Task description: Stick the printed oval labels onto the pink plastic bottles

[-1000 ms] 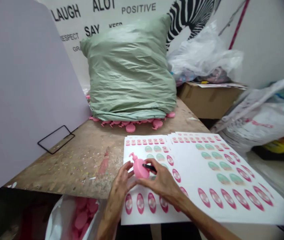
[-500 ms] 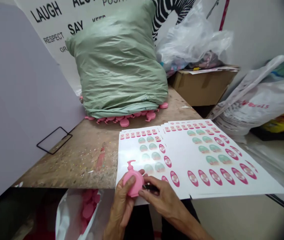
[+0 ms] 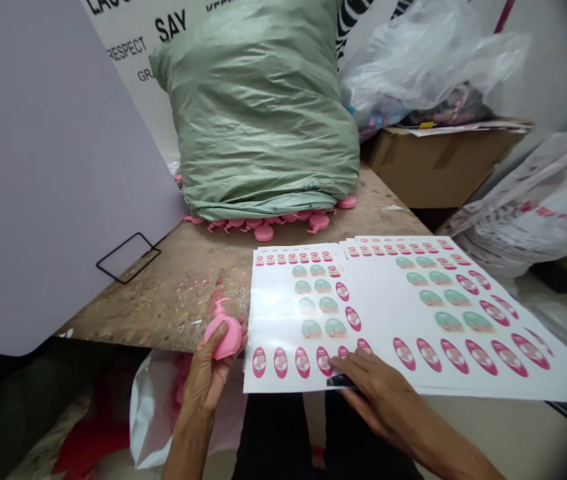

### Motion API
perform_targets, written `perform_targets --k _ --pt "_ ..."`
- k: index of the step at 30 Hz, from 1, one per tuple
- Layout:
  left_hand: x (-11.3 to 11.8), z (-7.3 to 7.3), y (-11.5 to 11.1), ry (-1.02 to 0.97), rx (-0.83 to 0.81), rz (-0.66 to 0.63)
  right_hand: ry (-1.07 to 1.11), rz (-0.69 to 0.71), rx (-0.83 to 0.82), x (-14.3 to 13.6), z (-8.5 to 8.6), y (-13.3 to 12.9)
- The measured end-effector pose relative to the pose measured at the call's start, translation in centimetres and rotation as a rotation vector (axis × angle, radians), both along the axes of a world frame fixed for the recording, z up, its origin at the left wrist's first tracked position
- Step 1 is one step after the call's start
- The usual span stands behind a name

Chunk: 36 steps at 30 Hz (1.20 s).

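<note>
In my left hand (image 3: 202, 380) is a small flat pink toy pump bottle (image 3: 228, 339), round-bodied and upright, gripped between thumb and fingers just left of the sticker sheets. My right hand (image 3: 380, 390) rests at the front edge of the left sticker sheet (image 3: 273, 293), its fingers closed around a slim black tool (image 3: 339, 381); most of the tool is hidden, so its kind is unclear. Under those fingertips lies the bottom row of pink oval stickers (image 3: 302, 362). A second sticker sheet (image 3: 373, 300) lies to the right, also printed with pink and green stickers.
A big green sack (image 3: 263, 113) stands on the wooden table (image 3: 163, 293), with several pink bottles (image 3: 264, 232) along its base. White board (image 3: 63, 167) at left; cardboard box (image 3: 438, 167) and plastic bags (image 3: 413, 60) at right. A white bag (image 3: 148, 413) hangs below the table edge.
My hands have moved apart. The left has carried the pink bottle leftward off the sheet; the right has moved from the bottle to the bottom stickers, still holding the black tool. The view has shifted.
</note>
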<state>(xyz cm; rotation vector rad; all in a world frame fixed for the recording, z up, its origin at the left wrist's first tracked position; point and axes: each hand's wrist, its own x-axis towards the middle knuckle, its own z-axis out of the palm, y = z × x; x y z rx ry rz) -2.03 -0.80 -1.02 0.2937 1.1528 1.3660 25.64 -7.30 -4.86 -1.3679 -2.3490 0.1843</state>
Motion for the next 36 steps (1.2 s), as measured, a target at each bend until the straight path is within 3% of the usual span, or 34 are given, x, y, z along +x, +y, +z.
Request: perform_targets --k 4,8,11,14,20,24,28,33,36 --pt "-1.3 0.1 0.2 0.048 0.023 0.017 -0.002 0.001 0.222 0.0 1.9 1.1" --pt "-1.3 0.2 0.6 0.075 0.02 0.022 -0.155 0.02 0.45 0.8 4.5 1.7" --pt "-0.1 0.4 0.9 0.082 -0.012 -0.018 -0.27 0.029 0.557 3.0 6.5 1.7" --pt "1.4 0.4 1.2 0.07 -0.043 -0.095 -0.407 -0.058 0.584 6.9 7.2 1.1" --pt "3.9 0.1 1.9 0.047 -0.046 -0.197 -0.588 -0.247 0.524 16.4 4.1 -1.5" --pt "5.1 0.3 2.3 0.05 -0.057 -0.221 -0.591 -0.277 0.469 20.1 1.8 -3.1" --pt "6.0 0.6 2.4 0.027 -0.07 -0.203 -0.57 -0.3 0.423 21.9 0.0 -4.1" --pt "6.3 -0.4 2.3 0.02 -0.065 -0.199 -0.506 -0.307 0.397 22.4 -2.1 -5.4" --pt "5.2 0.4 2.6 0.02 -0.062 -0.215 -0.298 -0.44 0.44 21.8 -2.7 -5.7"
